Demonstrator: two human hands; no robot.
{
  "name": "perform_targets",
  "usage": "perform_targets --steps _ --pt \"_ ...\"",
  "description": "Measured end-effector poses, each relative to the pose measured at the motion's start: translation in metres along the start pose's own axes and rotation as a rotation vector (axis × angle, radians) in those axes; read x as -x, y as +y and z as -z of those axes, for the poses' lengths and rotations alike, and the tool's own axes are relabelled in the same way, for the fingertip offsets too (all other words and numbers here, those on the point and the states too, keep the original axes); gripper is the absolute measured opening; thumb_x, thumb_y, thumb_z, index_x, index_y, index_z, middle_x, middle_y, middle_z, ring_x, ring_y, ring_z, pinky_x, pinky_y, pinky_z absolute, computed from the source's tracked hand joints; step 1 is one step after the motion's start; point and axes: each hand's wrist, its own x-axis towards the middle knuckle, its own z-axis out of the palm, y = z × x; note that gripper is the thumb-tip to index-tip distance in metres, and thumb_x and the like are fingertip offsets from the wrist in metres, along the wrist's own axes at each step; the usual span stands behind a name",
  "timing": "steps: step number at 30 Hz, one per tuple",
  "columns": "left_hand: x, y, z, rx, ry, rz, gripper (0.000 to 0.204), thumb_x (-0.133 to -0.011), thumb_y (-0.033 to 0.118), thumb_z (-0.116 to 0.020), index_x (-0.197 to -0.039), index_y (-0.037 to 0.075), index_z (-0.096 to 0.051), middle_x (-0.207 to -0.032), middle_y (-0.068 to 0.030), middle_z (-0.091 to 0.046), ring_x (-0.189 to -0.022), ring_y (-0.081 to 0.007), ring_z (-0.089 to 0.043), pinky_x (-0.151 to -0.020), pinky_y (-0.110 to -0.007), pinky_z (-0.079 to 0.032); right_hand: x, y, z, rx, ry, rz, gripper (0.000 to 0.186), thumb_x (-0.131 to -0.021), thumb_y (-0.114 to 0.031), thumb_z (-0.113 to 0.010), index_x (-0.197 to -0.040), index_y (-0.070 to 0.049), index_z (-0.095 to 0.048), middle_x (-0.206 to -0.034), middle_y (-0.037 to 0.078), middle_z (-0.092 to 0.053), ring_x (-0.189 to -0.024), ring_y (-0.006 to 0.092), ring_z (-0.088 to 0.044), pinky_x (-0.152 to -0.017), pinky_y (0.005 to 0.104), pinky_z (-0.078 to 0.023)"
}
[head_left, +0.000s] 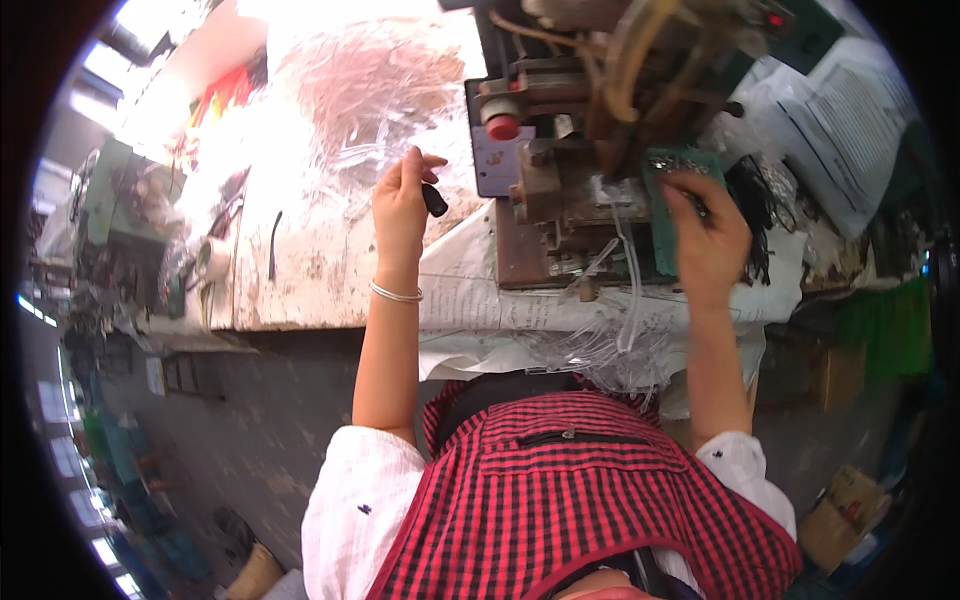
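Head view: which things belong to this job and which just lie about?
Likely in use: machine, clear strips on it, green tray by the right hand, black object at the left hand.
Likely just lying about: pale roll, cardboard box, black strip.

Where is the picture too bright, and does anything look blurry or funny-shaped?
In the head view, glare washes out the far left of the table and the pile of clear strips; the right hand looks a bit blurred; black surrounds the round image, with things leaning near its rim.
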Motion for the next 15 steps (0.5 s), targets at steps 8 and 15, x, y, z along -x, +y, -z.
perform_targets --steps 8,15 --pt "0.039 -0.015 -0.012 0.290 0.125 -0.123 0.011 -0.101 0.012 -0.061 -0.097 0.001 -0.062 -0.089 -0.0128 -0.072 -0.069 -0.0128 -0.067 -0.054 -0.021 -0.048 0.006 -0.005 -0.045 -0.482 0.135 -0.202 0.039 -0.084 0.001 -0.075 -0.120 0.000 -0.061 -0.104 0.007 -0.070 -0.095 0.0119 -0.066 -0.085 0.0247 -0.050" --pt "0.062 0.091 -0.050 0.045 -0.021 -0.954 0.012 -0.091 -0.001 -0.069 -0.101 -0.002 -0.062 -0.095 -0.0197 -0.072 -0.081 -0.0242 -0.071 -0.070 -0.034 -0.059 0.001 -0.042 -0.035 -0.676 0.027 -0.305 0.047 -0.082 0.005 -0.068 -0.127 0.000 -0.057 -0.116 0.010 -0.067 -0.103 0.0139 -0.066 -0.092 0.0287 -0.050"
